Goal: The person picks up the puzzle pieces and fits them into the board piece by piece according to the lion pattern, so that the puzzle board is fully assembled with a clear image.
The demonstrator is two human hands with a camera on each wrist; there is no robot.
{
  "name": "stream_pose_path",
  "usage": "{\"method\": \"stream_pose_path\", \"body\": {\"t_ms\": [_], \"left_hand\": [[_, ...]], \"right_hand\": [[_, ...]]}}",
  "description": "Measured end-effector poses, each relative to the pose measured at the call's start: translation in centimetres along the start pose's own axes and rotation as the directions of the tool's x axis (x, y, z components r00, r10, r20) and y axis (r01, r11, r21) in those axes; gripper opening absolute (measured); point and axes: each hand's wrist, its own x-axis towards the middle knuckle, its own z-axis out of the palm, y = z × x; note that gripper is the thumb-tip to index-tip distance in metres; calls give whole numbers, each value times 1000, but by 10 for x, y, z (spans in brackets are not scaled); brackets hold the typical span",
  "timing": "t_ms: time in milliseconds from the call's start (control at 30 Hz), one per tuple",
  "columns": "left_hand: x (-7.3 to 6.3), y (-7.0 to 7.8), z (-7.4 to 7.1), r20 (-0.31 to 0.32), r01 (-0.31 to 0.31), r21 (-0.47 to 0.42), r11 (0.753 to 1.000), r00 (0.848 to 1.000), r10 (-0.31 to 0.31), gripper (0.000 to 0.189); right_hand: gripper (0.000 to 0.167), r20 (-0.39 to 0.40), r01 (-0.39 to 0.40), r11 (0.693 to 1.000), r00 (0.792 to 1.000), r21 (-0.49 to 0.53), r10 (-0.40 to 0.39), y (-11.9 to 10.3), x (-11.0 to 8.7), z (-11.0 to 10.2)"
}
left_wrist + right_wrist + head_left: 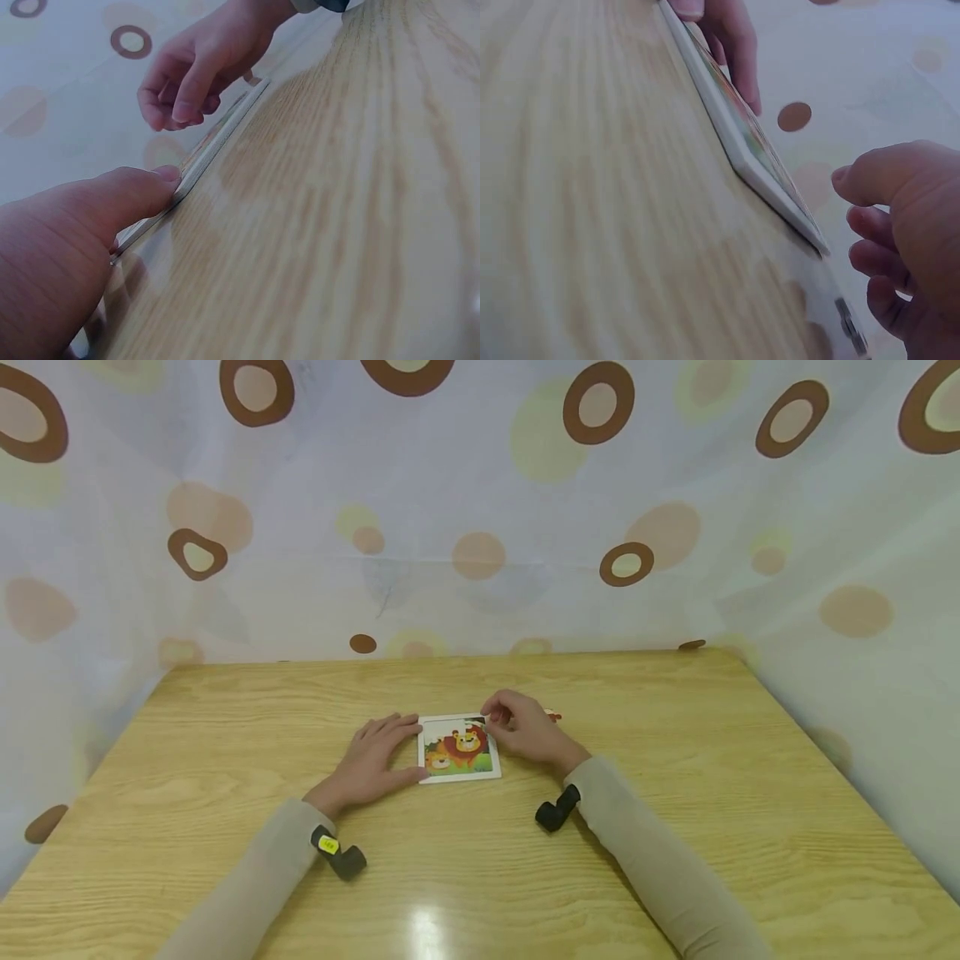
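Note:
A white-framed picture board (459, 749) with a lion scene lies flat on the wooden table, a dark patch at its upper right corner. My left hand (375, 762) rests at its left side, thumb near the lower corner and fairly straight fingers at the upper one. In the left wrist view that thumb (139, 196) touches the board's edge. Over the upper right corner hovers my right hand (528, 731), fingers loosely bent. In the right wrist view its thumb (885, 172) stands apart from the visible fingers, and nothing shows between them.
A small red and white piece (553, 715) lies beyond the right hand, partly hidden by it. Behind the wooden table (465, 877) and along its sides hangs a white cloth (450, 468) with brown and beige spots. Each wrist wears a small black camera (557, 810).

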Motion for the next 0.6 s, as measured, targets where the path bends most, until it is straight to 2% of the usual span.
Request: {"method": "stream_pose_path", "body": {"t_ms": [167, 600], "left_hand": [[0, -1, -1, -14, -1, 0, 1000, 1000, 1, 69], [0, -1, 1, -7, 1, -2, 1000, 1000, -1, 69]], "right_hand": [[13, 81, -9, 1000, 997, -2, 9, -11, 6, 7], [12, 95, 15, 996, 995, -84, -7, -20, 14, 17]]}}
